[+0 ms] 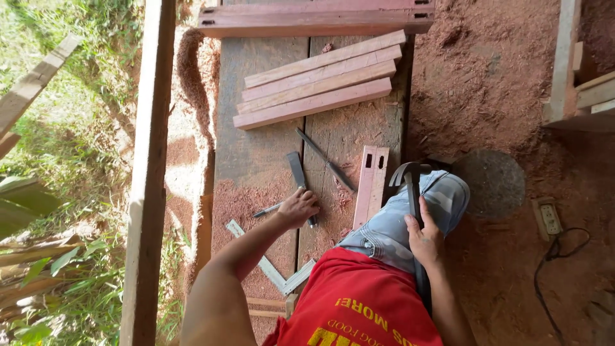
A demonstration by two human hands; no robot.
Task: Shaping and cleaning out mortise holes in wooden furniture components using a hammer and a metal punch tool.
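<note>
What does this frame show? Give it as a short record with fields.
setting: wooden workbench strewn with sawdust, outdoors
left hand: closed on the handle of a chisel lying on the bench
right hand: grip on a claw hammer resting over the knee
workpiece: mortised wood piece beside the knee
nearby: four stacked wood slats, a metal square, a pencil

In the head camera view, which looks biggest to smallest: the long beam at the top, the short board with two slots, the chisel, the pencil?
1. Long beam
2. Slotted board
3. Chisel, partly under the left hand, so its length is unsure
4. Pencil
</note>
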